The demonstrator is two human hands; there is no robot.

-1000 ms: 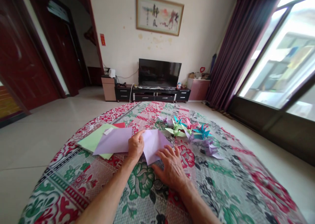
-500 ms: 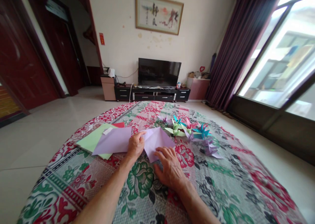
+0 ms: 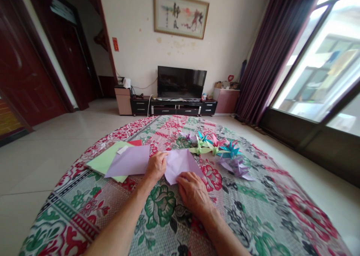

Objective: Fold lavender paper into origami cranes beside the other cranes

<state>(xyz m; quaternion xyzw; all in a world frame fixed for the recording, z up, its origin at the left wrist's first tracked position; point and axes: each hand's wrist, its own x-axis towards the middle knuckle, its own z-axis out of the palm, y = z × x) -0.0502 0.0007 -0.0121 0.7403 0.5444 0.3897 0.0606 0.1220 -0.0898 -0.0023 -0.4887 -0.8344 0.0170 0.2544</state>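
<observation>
A creased purple paper sheet (image 3: pixel 181 163) lies on the flowered tablecloth (image 3: pixel 160 207) between my hands. My left hand (image 3: pixel 156 167) pinches its left corner between thumb and fingers. At the sheet's lower edge, my right hand (image 3: pixel 193 191) has its fingers drawn together on the paper; its thumb is partly hidden. Beside my left hand is a flat purple sheet (image 3: pixel 129 161), lying over light green sheets (image 3: pixel 104 159) with a bit of red paper (image 3: pixel 137 142) behind.
Several folded paper cranes sit right of the purple sheet, among them a blue one (image 3: pixel 231 149), a green one (image 3: pixel 199 148) and a purple one (image 3: pixel 239 167). A television (image 3: pixel 181 82) stands beyond the round table.
The purple sheet between my hands has spread flatter and its lower right part reaches further right. My right hand's fingers have drawn closer together at the lower edge.
</observation>
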